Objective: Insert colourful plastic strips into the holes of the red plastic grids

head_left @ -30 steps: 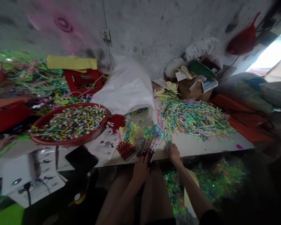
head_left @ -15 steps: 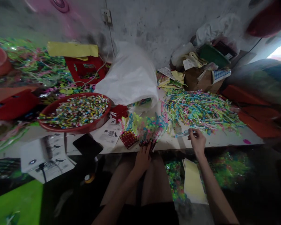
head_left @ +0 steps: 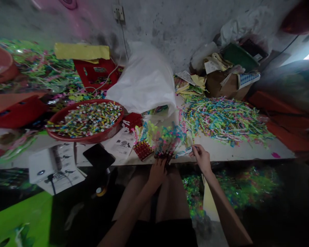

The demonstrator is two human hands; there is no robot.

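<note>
Grey, stained concrete wall [head_left: 170, 27] at the back, with 1 socket [head_left: 118, 12] and a cord hanging from it. White table [head_left: 237, 154] below it, crowded. Large white plastic bag [head_left: 144, 82] slumps at centre. Right of it, a wide heap of coloured plastic strips [head_left: 221, 118]. Left, a red basin [head_left: 86, 120] full of small multicoloured pieces. Cardboard box [head_left: 221, 85] with papers at the rear right. Printed sheets [head_left: 121, 144] lie near the front edge; their writing is too small to read. A black phone [head_left: 98, 156] rests beside them.

Left hand [head_left: 157, 173] at the table's front edge, fingers clenched on a dark studded holder [head_left: 164, 154] stuck with coloured pinwheel toys. A similar red holder [head_left: 143, 150] sits just beside it. Right hand [head_left: 202, 158] rests on the table just right of the holder, fingers pinching a small pale blue piece [head_left: 188, 150].
</note>
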